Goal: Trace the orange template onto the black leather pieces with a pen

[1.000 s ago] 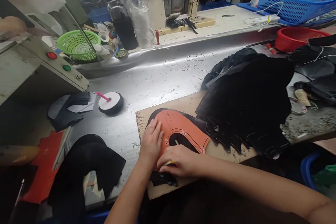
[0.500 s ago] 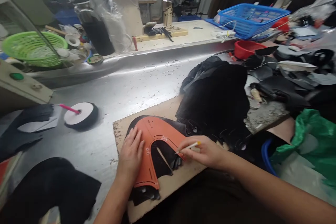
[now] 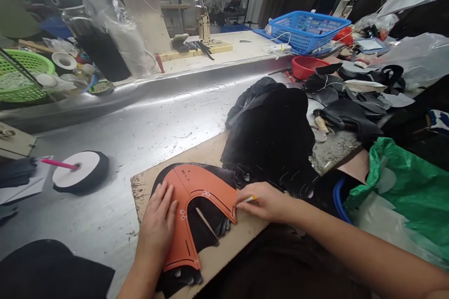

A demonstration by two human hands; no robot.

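Observation:
An arch-shaped orange template [image 3: 196,180] with slots and printed marks lies on black cut pieces [image 3: 201,229], which look stacked. These rest on a tan board [image 3: 185,155]. My left hand [image 3: 159,215] lies spread over the template's left side, fingers stretched out and pressing it. In my right hand [image 3: 267,202] is a thin white pen with a yellow end [image 3: 250,199], pinched between the fingers. Its tip is at the template's right leg, near the outer edge; the fingers hide part of it.
A heap of black pieces [image 3: 270,135] sits behind my right hand. A tape roll [image 3: 72,170] with a pink stick stands at left. Farther back are a blue basket [image 3: 308,32], a red bowl [image 3: 307,67] and a green basket [image 3: 26,74]. A green bag [image 3: 403,196] is at right.
My right hand and the pen have moved down along the template's right leg towards its lower end. My left hand stays on the template. The view has shifted to the right.

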